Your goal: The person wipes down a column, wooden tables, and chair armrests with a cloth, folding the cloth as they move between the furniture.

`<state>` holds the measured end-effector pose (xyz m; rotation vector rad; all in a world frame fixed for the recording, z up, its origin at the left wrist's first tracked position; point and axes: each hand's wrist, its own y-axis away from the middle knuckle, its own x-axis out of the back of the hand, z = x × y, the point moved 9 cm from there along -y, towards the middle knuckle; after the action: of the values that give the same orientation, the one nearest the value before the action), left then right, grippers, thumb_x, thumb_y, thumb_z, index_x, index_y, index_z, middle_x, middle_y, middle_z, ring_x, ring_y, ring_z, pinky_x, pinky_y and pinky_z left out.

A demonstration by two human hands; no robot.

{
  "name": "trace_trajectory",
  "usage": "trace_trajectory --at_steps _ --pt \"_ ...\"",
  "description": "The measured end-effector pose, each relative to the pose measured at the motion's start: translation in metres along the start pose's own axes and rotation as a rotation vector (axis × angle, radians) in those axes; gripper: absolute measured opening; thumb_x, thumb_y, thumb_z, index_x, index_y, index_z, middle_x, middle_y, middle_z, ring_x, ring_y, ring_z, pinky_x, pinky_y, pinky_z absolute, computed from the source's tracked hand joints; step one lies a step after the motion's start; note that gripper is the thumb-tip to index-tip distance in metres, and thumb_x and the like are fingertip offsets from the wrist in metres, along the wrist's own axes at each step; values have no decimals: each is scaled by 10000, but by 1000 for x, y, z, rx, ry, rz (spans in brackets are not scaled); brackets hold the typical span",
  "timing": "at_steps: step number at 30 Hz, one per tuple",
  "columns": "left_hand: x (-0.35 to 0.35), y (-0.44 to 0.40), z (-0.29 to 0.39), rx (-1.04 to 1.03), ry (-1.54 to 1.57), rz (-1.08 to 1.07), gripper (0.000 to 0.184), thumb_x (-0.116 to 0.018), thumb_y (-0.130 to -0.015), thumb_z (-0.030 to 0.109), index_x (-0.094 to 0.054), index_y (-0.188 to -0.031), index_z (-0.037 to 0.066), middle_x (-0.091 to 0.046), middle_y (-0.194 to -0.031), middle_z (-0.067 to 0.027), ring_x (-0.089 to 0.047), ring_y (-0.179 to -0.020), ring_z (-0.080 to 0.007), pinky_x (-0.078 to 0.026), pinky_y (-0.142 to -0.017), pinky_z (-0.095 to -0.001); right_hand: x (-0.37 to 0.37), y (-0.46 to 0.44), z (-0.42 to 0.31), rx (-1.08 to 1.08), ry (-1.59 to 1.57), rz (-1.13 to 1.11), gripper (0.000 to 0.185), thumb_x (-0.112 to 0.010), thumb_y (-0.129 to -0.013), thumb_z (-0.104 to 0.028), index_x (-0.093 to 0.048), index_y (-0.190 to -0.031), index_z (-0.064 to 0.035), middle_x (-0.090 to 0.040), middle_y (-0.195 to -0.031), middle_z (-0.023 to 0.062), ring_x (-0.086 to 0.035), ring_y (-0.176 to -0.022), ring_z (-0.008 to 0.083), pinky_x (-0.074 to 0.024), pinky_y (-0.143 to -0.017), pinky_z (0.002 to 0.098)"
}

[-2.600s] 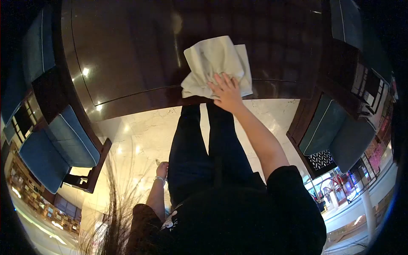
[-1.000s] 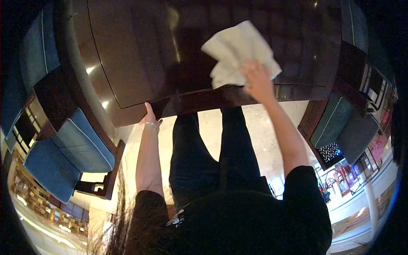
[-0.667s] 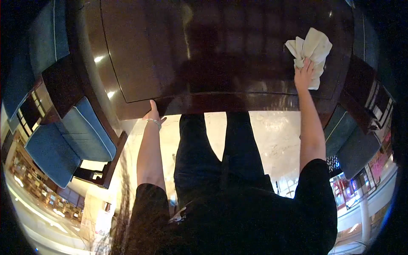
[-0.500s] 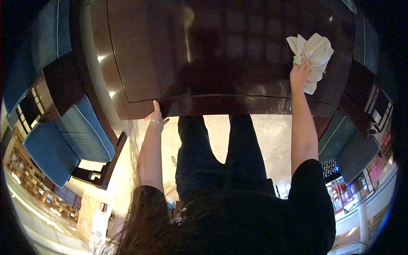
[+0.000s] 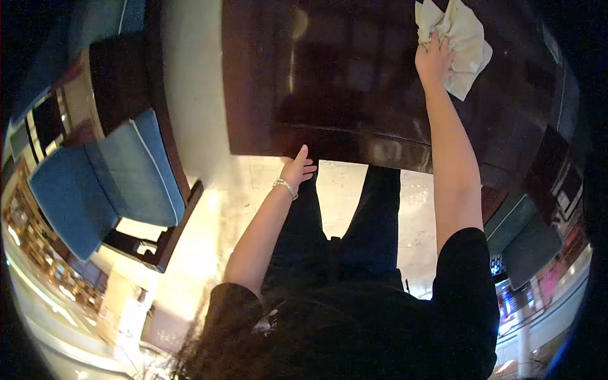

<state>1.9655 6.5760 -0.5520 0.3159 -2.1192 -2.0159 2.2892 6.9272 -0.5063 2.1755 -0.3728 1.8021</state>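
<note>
A dark, glossy wooden table (image 5: 342,82) fills the upper middle of the head view. On its right side lies a crumpled off-white cloth (image 5: 467,44). My right hand (image 5: 434,62) grips the cloth against the tabletop, the arm stretched forward and the fingers partly sunk in its folds. At the table's near edge is my left hand (image 5: 299,168), with a bracelet (image 5: 285,187) round the wrist. Its thumb points up by the edge and its fingers are apart, holding nothing. Whether it touches the edge I cannot tell.
A blue padded chair (image 5: 136,171) with a dark wooden frame stands on the left. Another chair (image 5: 525,244), darker in the shade, is on the right. Pale floor (image 5: 342,196) shows between my legs, below the table's near edge.
My right hand and the cloth have moved forward over the table. My left hand has shifted right along the near edge and come off the tabletop corner. The view has turned somewhat.
</note>
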Motion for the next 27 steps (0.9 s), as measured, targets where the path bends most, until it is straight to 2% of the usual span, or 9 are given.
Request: trace_trajectory --at_steps 3,6,8,10,12,13,16,20,27 --pt "44 44 19 -244 -7 -96 426 -443 -873 353 -407 -1175 54 -576 -977 -117 -574 -862 -183 -450 -723 -297 -25 7 -82 205 117 30 530 -463 -767 -348 -361 -1279 -256 -223 -1390 42 -221 -1239 380 -180 -903 674" --pt "118 42 3 -477 -210 -13 342 -449 -866 289 -465 -1123 64 -596 -920 -78 -571 -814 -142 -433 -701 -255 -35 32 -164 306 -13 128 512 -494 -741 -329 -419 -1238 -231 -280 -1361 52 -253 -1226 370 -218 -898 647" --pt "166 40 -14 -548 -148 114 284 -450 -857 247 -507 -1072 69 -604 -873 -52 -566 -786 -125 -421 -682 -239 -52 58 -223 490 -264 179 479 -518 -721 -275 -465 -1194 -225 -334 -1326 60 -297 -1195 364 -243 -884 629" --pt "198 36 -31 -500 -117 166 277 -454 -856 250 -510 -1057 68 -607 -853 -49 -567 -776 -126 -422 -673 -242 -48 114 -294 547 -270 -270 495 -533 -757 -217 -426 -1237 -166 -318 -1335 94 -230 -1247 345 -204 -1002 450" --pt "220 34 -54 -380 -9 223 266 -460 -853 248 -513 -1041 68 -606 -857 -52 -567 -755 -125 -421 -665 -243 -40 188 -324 767 -80 -3 448 -531 -707 -215 -500 -1153 -221 -379 -1289 60 -330 -1167 362 -257 -885 601" --pt "224 30 -62 -361 -9 228 262 -465 -853 256 -514 -1031 70 -605 -859 -53 -566 -740 -124 -419 -657 -240 -40 218 -328 803 -115 -49 439 -527 -711 -191 -505 -1148 -225 -388 -1281 57 -331 -1169 352 -257 -889 595" --pt "215 31 -71 -392 -63 208 268 -468 -853 266 -514 -1035 75 -604 -859 -55 -565 -745 -123 -417 -657 -242 -37 300 -307 951 -254 -199 365 -538 -713 -159 -565 -1074 -201 -409 -1272 32 -324 -1197 276 -236 -911 582" --pt "169 34 -72 -459 -169 66 261 -456 -853 255 -511 -1037 77 -602 -874 -51 -565 -761 -124 -419 -665 -254 -31 363 -241 1122 -226 -358 358 -486 -748 -122 -543 -1095 -191 -416 -1269 20 -360 -1181 272 -248 -938 531" --pt "118 33 -77 -437 -323 61 260 -490 -839 204 -513 -1018 16 -593 -817 -94 -571 -723 -142 -460 -690 -255 0 335 -93 1177 -110 -520 351 -468 -757 -131 -534 -1094 -203 -417 -1263 -27 -322 -1216 215 -260 -953 509"
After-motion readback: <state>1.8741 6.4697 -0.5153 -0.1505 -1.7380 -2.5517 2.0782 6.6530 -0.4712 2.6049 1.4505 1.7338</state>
